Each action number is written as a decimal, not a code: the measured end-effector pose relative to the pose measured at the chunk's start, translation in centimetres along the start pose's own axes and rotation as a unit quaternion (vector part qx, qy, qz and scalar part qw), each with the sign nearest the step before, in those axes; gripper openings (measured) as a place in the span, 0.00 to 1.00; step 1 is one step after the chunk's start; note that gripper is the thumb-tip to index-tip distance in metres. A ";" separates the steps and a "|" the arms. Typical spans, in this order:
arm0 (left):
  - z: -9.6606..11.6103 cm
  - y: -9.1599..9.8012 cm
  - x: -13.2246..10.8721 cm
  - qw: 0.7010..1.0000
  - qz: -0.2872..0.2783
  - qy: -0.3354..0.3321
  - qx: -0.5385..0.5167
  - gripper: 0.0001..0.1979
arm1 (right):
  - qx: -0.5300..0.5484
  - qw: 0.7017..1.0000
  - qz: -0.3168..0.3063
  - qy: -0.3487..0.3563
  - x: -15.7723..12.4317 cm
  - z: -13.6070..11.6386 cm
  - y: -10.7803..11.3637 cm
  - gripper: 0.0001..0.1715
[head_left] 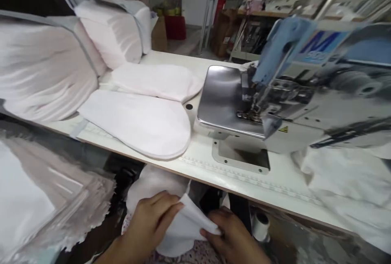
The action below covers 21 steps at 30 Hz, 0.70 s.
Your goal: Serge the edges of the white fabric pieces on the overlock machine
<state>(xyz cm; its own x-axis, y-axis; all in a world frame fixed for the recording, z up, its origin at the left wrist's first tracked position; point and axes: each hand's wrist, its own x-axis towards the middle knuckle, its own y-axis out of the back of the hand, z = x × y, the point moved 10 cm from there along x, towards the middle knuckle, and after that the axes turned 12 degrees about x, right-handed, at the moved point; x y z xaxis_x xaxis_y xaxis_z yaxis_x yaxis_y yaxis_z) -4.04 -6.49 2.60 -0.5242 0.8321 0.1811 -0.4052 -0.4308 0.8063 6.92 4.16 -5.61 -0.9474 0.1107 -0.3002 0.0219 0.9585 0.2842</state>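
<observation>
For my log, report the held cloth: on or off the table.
Off: the left hand and right hand hold the cloth in front of the table.

My head camera looks forward-down across the bench (284, 174), my left grip (148, 219) and right grip (230, 229) close at six o'clock.

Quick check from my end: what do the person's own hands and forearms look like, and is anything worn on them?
The left hand and right hand are bare, with no gloves. No sleeve, watch or wristband shows on the visible forearms, and I see no markings or cables on them.
</observation>
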 end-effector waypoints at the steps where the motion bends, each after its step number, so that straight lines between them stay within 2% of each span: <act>1: -2.8 0.2 -1.3 0.998 0.008 0.060 0.008 0.09 | -0.038 0.999 -0.015 -0.020 0.4 1.8 -0.1 0.11; 3: -8.3 1.0 -3.2 0.986 0.028 0.160 0.045 0.11 | -0.067 0.997 -0.016 -0.046 1.9 4.6 0.3 0.08; 5: -13.2 1.5 -4.0 0.971 0.043 0.220 0.086 0.14 | -0.069 0.996 0.004 -0.061 3.8 6.6 0.9 0.10; 7: -16.9 1.5 -3.8 0.961 0.065 0.244 0.109 0.18 | -0.081 0.993 0.043 -0.069 5.8 7.7 1.1 0.15; 9: -19.0 1.3 -3.3 0.954 0.092 0.254 0.130 0.20 | -0.097 0.989 0.087 -0.064 7.3 8.2 0.8 0.16; 11: -19.4 0.6 -2.7 0.950 0.114 0.251 0.147 0.22 | -0.099 0.987 0.116 -0.042 8.1 8.3 -0.5 0.20; 13: -18.5 -1.4 -2.4 0.956 0.101 0.229 0.152 0.20 | -0.090 0.988 0.127 -0.015 8.4 8.3 -2.5 0.26; 15: -17.5 -4.2 -2.6 0.967 0.051 0.206 0.140 0.20 | -0.074 0.992 0.104 0.013 8.3 8.0 -5.0 0.32; 17: -17.0 -6.7 -3.1 0.974 -0.007 0.199 0.112 0.25 | -0.058 0.996 0.065 0.031 8.1 7.5 -6.9 0.39; 19: -17.6 -8.1 -3.6 0.975 -0.050 0.205 0.072 0.27 | -0.048 0.998 0.030 0.035 8.1 7.0 -7.9 0.41; 21: -18.8 -8.4 -4.0 0.974 -0.073 0.211 0.024 0.25 | -0.050 0.998 0.009 0.033 7.9 6.6 -8.2 0.37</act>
<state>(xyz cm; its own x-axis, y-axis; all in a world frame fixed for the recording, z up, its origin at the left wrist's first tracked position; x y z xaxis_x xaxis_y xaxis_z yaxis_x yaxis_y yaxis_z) -12.58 -12.80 -15.44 -0.7292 0.6609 -0.1773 -0.4680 -0.2928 0.8338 1.31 -1.09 -16.30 -0.9662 0.1079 -0.2343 0.0112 0.9251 0.3796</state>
